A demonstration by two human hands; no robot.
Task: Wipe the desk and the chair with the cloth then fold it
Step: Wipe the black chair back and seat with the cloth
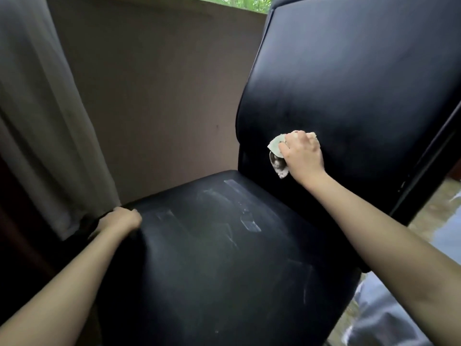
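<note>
As left hand (122,219) fingers curl over the chair (212,258) edge, right hand (303,153) fingers clutch the cloth (279,168).

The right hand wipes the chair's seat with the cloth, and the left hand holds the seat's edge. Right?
Not quite. In the head view the right hand presses the cloth against the chair's backrest, not its seat. The left hand does grip the seat's edge.

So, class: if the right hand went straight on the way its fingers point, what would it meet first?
The chair's backrest: the right hand presses the cloth against its lower part, so there seems to be no free way ahead.
</note>
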